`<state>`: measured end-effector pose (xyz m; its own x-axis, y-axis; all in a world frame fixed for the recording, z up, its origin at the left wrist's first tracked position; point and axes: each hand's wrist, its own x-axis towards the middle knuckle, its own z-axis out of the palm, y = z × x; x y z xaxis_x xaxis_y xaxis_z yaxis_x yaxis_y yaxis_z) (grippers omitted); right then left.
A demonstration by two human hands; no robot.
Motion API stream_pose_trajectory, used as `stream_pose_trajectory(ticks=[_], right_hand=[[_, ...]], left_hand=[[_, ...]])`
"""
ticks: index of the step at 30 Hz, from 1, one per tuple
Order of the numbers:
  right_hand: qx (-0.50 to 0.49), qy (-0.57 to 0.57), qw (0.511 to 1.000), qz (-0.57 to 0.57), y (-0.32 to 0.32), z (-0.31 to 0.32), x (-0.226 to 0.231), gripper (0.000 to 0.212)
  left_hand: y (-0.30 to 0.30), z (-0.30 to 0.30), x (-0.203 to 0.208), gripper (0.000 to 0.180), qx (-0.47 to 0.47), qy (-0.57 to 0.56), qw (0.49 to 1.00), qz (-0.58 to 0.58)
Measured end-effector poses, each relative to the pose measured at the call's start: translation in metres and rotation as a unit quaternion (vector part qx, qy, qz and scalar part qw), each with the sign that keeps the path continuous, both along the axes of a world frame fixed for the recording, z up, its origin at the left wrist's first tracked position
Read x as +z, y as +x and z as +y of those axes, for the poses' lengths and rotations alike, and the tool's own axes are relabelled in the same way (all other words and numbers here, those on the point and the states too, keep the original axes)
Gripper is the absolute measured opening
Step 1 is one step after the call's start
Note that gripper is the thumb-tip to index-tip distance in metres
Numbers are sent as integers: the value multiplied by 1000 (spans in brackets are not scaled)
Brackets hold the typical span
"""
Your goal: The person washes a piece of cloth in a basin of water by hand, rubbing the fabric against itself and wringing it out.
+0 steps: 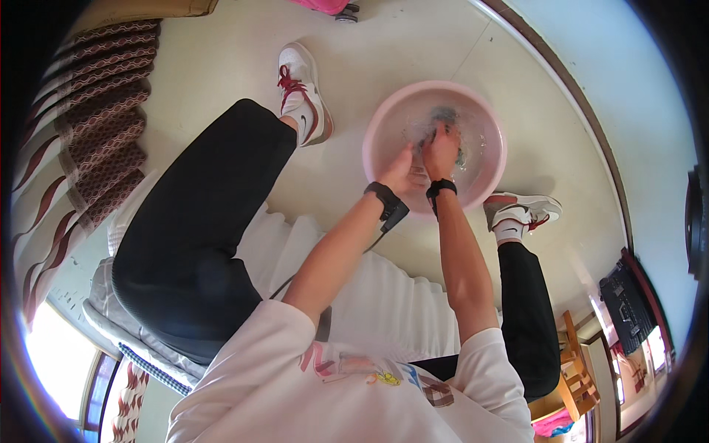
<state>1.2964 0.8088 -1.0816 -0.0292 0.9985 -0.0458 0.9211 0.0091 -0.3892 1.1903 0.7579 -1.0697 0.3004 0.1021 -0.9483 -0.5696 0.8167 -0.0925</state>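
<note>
A round pink basin stands on the floor between my feet, with water in it. My right hand is down in the water, its fingers closed around a dark greenish cloth, which is small and partly hidden by the hand and splashes. Close beside it, my left hand is inside the near left part of the basin, its fingers apart and holding nothing that I can see. Both wrists wear black bands, and a cable runs from the left one.
My left shoe rests left of the basin, my right shoe close to its lower right. Brown patterned curtains hang at the far left. A pink wheeled object is at the top edge, wooden furniture at the lower right.
</note>
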Motion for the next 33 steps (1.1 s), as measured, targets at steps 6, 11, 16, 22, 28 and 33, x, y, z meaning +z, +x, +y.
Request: stream_pose_trajectory(ticks=[6,11,16,22,28,33], right_hand=[[-209,-158,931,255,4,-14,18,13],[-204,-224,877,373,13,-38,60,19],[-181,-308,860,363,34,-40,91,21],[-87,-224,952,189,48,-41,97,26],[-57,-191,969,148,32,-44,103,14],[-85,-188,950,233,27,-42,86,15]], left_hand=[[19,19,10,69,148,48,983,-93],[23,31,1,61,221,88,969,-61],[32,24,-11,51,146,111,983,-23],[63,6,-16,40,67,117,987,85],[70,-8,-42,49,49,94,979,174],[42,-2,-61,51,-120,173,921,327]])
